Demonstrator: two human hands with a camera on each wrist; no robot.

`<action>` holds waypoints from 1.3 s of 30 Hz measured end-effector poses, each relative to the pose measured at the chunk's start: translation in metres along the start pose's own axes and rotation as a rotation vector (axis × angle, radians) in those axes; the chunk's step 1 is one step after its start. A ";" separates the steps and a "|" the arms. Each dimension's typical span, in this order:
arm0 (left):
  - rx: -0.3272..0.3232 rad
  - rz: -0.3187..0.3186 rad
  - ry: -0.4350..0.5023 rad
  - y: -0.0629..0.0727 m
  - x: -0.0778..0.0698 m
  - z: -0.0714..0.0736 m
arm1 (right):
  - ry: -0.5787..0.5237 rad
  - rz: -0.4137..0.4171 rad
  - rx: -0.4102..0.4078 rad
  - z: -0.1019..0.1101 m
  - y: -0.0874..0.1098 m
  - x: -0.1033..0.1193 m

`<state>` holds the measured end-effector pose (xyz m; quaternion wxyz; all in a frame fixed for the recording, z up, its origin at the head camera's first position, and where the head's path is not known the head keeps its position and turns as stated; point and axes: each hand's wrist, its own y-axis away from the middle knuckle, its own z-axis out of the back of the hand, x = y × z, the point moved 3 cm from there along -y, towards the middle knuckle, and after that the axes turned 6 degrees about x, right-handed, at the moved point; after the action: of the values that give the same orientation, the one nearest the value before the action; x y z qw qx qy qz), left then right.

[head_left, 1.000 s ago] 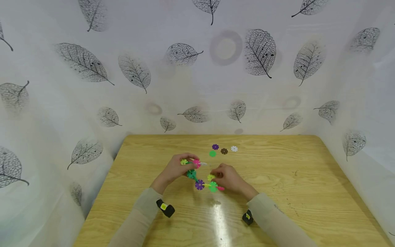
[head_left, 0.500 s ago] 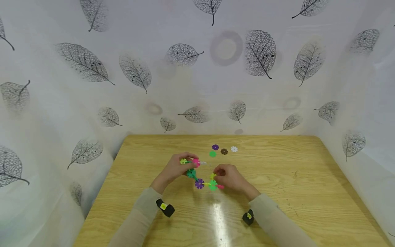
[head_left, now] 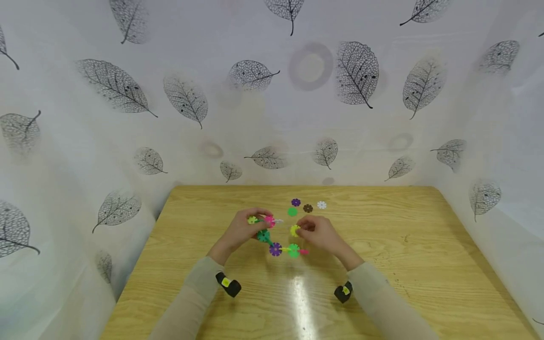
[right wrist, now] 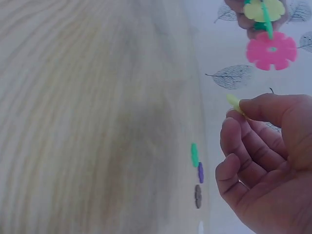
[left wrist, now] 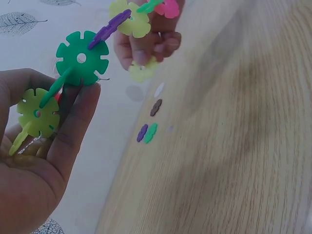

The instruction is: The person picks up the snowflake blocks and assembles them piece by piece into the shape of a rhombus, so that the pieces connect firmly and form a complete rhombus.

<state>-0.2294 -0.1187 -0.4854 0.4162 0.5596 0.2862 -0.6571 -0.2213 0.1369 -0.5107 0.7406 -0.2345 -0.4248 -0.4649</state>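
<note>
Fingers (right wrist: 231, 136), disc (head_left: 294, 231), wooden table (head_left: 382, 274) — leaf-print backdrop (head_left: 289, 120)

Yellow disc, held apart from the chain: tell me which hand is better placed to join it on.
Probably the right hand: it pinches the yellow disc, leaving part of the rim exposed, while the left hand is occupied holding the chain.

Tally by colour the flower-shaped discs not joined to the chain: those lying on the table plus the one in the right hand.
Purple disc: 1
Green disc: 1
Brown disc: 1
White disc: 1
Yellow disc, pinched in the right hand: 1
Total: 5
</note>
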 end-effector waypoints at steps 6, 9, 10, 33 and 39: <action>-0.007 0.010 0.001 -0.001 -0.002 0.000 | -0.101 0.015 -0.020 0.014 0.001 0.010; -0.008 0.015 0.009 -0.002 -0.003 -0.001 | -0.106 0.031 -0.026 0.019 0.001 0.013; -0.008 0.016 0.010 -0.002 -0.004 -0.001 | -0.102 0.036 -0.028 0.020 0.001 0.014; -0.014 0.005 0.003 -0.004 -0.007 -0.004 | -0.183 0.045 -0.013 0.023 0.002 0.034; -0.009 0.003 -0.001 -0.005 -0.007 -0.005 | -0.183 0.048 -0.014 0.022 0.002 0.037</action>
<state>-0.2312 -0.1103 -0.4802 0.4198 0.5578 0.2884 -0.6553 -0.2211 0.1364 -0.4674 0.7080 -0.2911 -0.4816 -0.4265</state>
